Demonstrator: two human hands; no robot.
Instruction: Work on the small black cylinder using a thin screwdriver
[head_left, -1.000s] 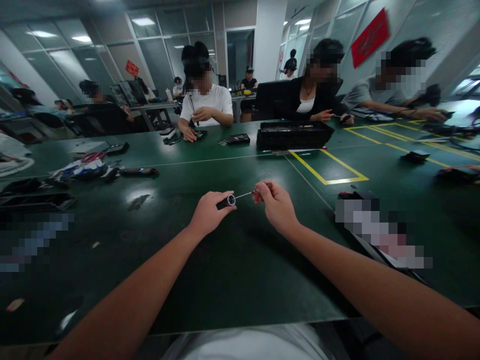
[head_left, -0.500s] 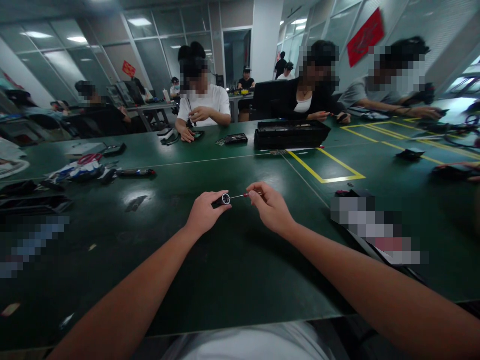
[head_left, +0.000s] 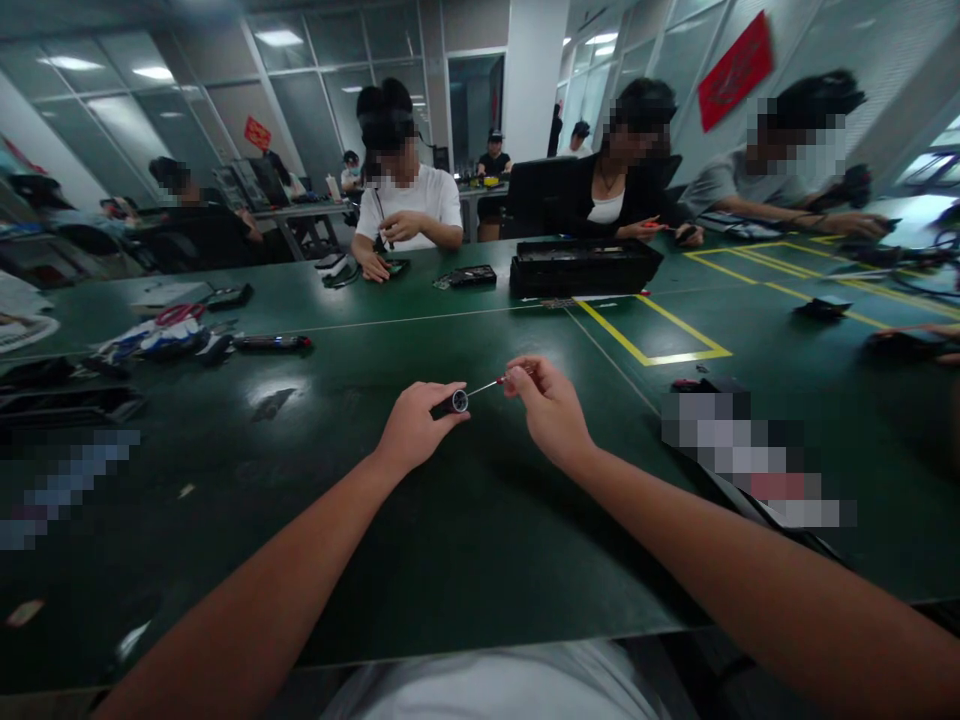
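Observation:
Above the green table, my left hand [head_left: 417, 424] is closed around a small black cylindrical part [head_left: 458, 401] with a pale ring at its end. Most of this part is hidden by the fingers. A thin screwdriver [head_left: 487, 386] with a red collar is pinched between the thumb and fingers of my right hand [head_left: 550, 405]. Its shaft slants down to the left, and its tip is at the ringed end of the black part. Whether the tip goes inside is too small to tell. My right palm hides most of the handle.
A long black box [head_left: 585, 268] stands across the green table [head_left: 480, 560]. Left of my hands lie a dark pen-shaped tool [head_left: 271, 343] and a pile of gloves [head_left: 161, 335]. A black tray [head_left: 67, 405] sits far left. Several people work opposite, one in a white shirt [head_left: 427, 205].
Both hands have shifted slightly right. My right hand has risen a little, so the screwdriver now tilts more steeply towards the black part.

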